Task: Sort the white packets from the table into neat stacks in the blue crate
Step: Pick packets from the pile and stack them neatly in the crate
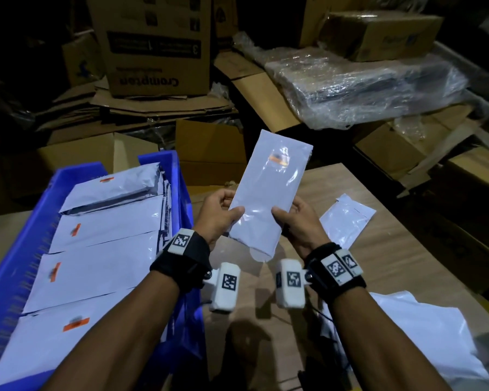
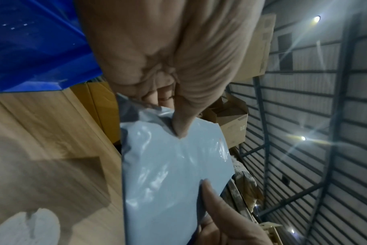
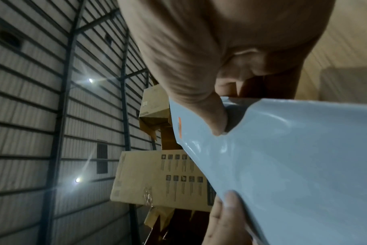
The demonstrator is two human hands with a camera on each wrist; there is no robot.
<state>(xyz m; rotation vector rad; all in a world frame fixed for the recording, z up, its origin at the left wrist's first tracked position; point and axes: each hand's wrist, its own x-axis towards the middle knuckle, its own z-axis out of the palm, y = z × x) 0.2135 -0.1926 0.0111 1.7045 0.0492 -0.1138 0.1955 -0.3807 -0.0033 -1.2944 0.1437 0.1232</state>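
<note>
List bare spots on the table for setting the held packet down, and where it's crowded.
Bare wood lies on the wooden table between the small white packet and the near white plastic bag. Another patch sits below the held white packet, beside the blue plastic crate. The crate's left side is covered with packets.

Black wristbands (image 1: 181,258) — seemingly coded white tags (image 1: 228,282)
</note>
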